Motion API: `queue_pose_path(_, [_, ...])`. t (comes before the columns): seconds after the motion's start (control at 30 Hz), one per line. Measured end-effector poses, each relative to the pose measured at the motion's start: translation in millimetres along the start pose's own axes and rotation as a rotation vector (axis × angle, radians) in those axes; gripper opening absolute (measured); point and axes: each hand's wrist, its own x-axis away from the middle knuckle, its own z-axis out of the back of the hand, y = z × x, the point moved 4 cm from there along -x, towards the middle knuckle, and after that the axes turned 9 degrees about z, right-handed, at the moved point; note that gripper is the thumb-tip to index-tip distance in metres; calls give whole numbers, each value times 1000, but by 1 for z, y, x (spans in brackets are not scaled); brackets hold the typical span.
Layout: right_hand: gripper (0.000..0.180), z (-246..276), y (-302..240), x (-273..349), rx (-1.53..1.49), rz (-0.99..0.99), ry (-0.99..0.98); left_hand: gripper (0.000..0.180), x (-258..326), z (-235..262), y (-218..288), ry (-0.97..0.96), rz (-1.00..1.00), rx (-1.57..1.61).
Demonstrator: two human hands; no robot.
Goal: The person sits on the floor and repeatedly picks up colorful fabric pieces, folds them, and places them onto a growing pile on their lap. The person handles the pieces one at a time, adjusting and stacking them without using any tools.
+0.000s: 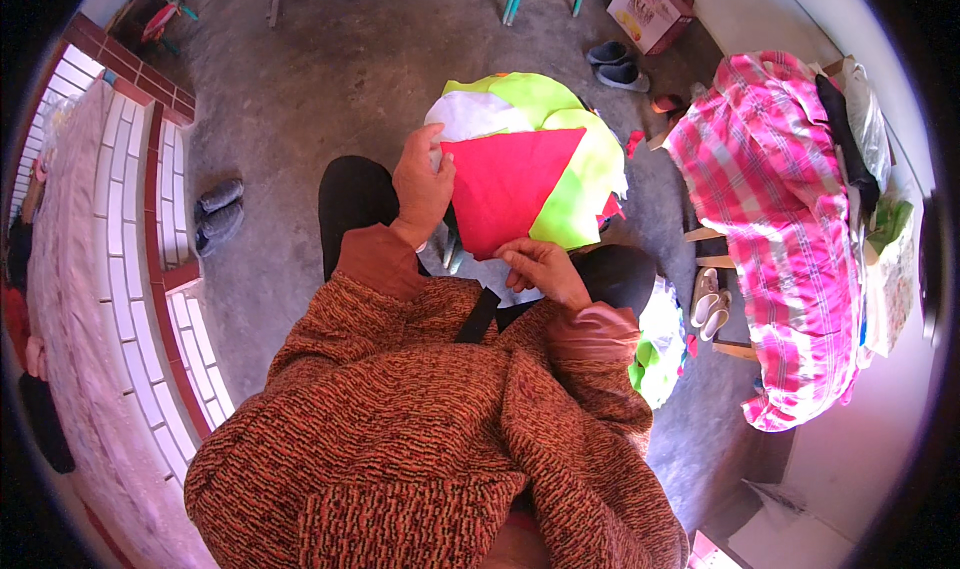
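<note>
A red piece of cloth [515, 174] with straight edges lies over a heap of lime-green cloth pieces [597, 159] and a white piece [475, 114], in front of my knees. My right hand [545, 271] pinches the red cloth's bottom corner between thumb and fingers. At the cloth's upper left corner is my left hand [424, 184], its thumb and forefinger apart beside the edge. Whatever supports the heap is mostly hidden beneath it.
More white and green cloth [657, 349] lies by my right leg. Farther right, a pink plaid cloth [770, 229] covers a wooden-legged piece of furniture. Dark shoes [218, 214] stand on the left floor, light shoes [710, 304] on the right. A carton [650, 11] stands far right.
</note>
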Motion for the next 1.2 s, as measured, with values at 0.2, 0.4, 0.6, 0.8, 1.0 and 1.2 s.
queue_pose_path(0.2, [26, -17, 9, 0, 176, -16, -216, 35, 18, -14, 55, -172, -530, -258])
queue_pose_path(0.4, [29, -20, 1, 2, 337, 94, -186, 47, 40, -52, 36, -481, -570, -522])
queue_pose_path(0.6, [35, -10, -12, 5, 482, 203, -184, 49, 40, -65, 30, -510, -608, -596])
queue_pose_path(0.8, [35, 38, -61, 51, 367, 420, 164, 47, 41, -64, 29, -484, -621, -630])
queue_pose_path(1.0, [24, 133, -13, 125, -209, 472, 768, 46, 44, -70, 32, -498, -657, -640])
queue_pose_path(1.2, [28, 196, 113, 219, -329, 251, 1464, 44, 44, -70, 31, -505, -652, -626])
